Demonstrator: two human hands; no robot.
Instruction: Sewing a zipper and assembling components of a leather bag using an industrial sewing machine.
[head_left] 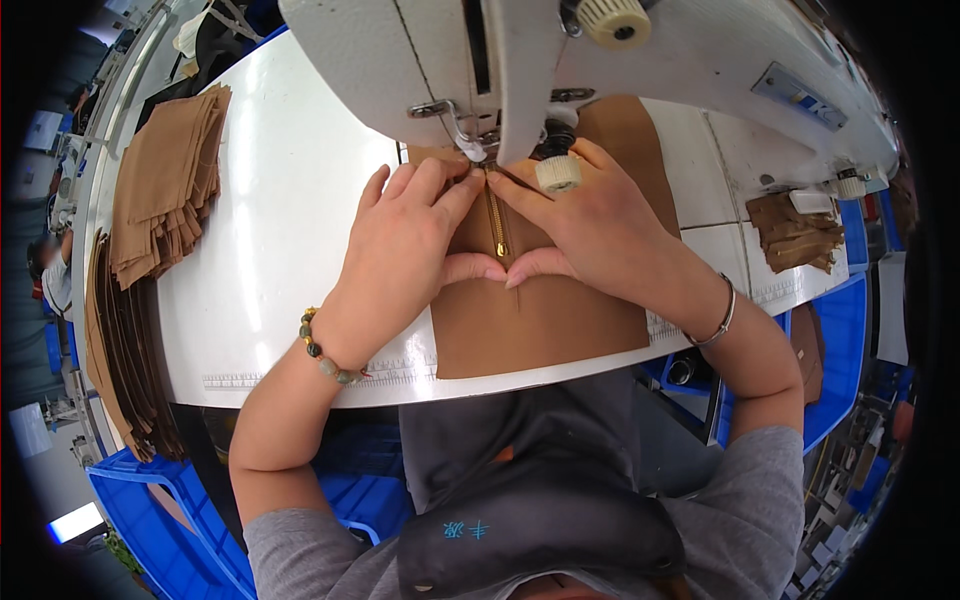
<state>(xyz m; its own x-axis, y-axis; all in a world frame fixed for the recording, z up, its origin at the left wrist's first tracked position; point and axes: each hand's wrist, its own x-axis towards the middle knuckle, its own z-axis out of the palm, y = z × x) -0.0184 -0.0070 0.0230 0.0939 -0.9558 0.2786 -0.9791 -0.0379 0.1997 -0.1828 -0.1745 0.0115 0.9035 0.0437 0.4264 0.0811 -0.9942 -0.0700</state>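
Note:
Under the needle and presser foot of a white sewing machine lies a brown fabric piece with a brass zipper along its middle. My left hand holds the fabric left of the zipper, fingers bent and fingertips close to the foot. My right hand holds it on the right, index finger at the zipper beside the foot. My two thumbs press on the fabric just below the zipper pull, nearly meeting. The hidden fingertips of the right hand are partly behind the machine's knob.
Brown cut-fabric stacks lie at the left of the white table, with small brown pieces at the right. Blue bins stand below on both sides. A co-worker is at the far left edge.

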